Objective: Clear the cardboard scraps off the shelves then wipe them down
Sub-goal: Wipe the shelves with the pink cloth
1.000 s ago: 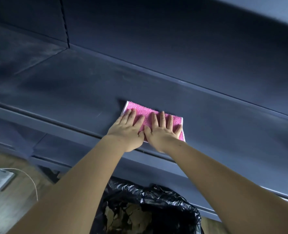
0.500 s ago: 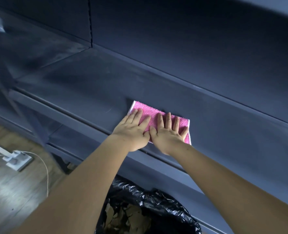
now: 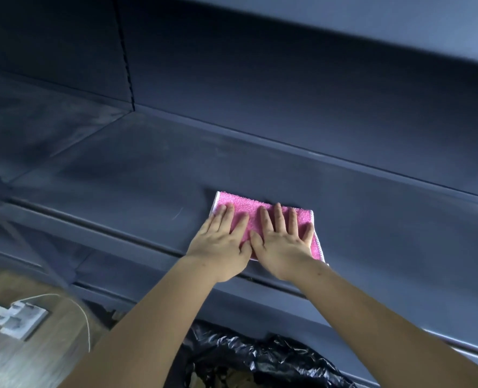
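1. The pink cloth (image 3: 246, 204) is a small rectangle of nubby, towel-like fabric with a thin white stitched border. The border shows along the far side and the right side.
2. The cloth lies flat on the dark blue shelf (image 3: 134, 175), directly under both hands. Its near side is almost at the shelf's front edge.
3. The left hand (image 3: 221, 247) lies palm down with straight fingers that are a little apart. It presses the left part of the cloth, and the heel of the palm sits on the bare shelf.
4. The right hand (image 3: 284, 247) presses the same way, palm down with its fingers fanned. A strip of pink shows beyond its little finger.
5. The two thumbs meet in the middle, and pink fabric is visible in the gap above them.
6. Below the forearms, on the near side of the hands, there is a black bin bag (image 3: 260, 357) with brown cardboard scraps (image 3: 232, 376) dimly visible inside.
7. Far to the left of the left hand, a white device with a cord (image 3: 19, 317) lies on the wooden floor (image 3: 22, 357).
8. Compared with half a second ago, both hands press the cloth in the same flat pose and the thumbs touch as before.
9. The cloth stays near the front edge. If it slid along the shelf, the move is too small for me to tell.
10. The camera itself has shifted, so the shelf and the hands now sit lower in the view.
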The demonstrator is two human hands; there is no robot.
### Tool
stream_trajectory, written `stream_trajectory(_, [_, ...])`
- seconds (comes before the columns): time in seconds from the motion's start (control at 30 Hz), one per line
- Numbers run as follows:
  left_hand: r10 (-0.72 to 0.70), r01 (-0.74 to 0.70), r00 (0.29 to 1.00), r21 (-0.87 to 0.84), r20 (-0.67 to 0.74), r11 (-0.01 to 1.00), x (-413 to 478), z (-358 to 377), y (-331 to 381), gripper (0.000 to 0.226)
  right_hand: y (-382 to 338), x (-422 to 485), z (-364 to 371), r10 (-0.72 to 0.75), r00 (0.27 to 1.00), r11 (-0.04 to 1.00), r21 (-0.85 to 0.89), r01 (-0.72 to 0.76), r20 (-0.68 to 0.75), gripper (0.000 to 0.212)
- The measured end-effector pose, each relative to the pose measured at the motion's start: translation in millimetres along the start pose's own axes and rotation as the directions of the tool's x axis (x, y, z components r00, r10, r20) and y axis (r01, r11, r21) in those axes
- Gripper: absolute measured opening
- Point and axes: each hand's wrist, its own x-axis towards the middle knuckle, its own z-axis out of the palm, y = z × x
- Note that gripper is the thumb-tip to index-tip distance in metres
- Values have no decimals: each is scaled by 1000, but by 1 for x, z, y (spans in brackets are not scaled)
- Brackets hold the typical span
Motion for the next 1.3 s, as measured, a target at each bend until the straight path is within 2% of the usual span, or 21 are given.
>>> stream_trajectory(0.5, [187,-187,982,127,13,974,22,-14,-46,58,-37,14,4,153,986,987,60,-149,-63,60])
stream_trajectory(0.87, [163,-164,987,66,10,984,91,-36,-57,55,-33,88,-24,207,975,976,79,-201,-77,58])
stream_trajectory(1.03, [183,-180,982,60,-49,982,114,-42,-60,48,-32,111,-34,222,972,973,78,-217,-74,58])
stream_trajectory(1.3, [137,-138,990,67,23,988,130,-47,-60,55,-27,129,-40,212,974,977,56,-208,-76,59])
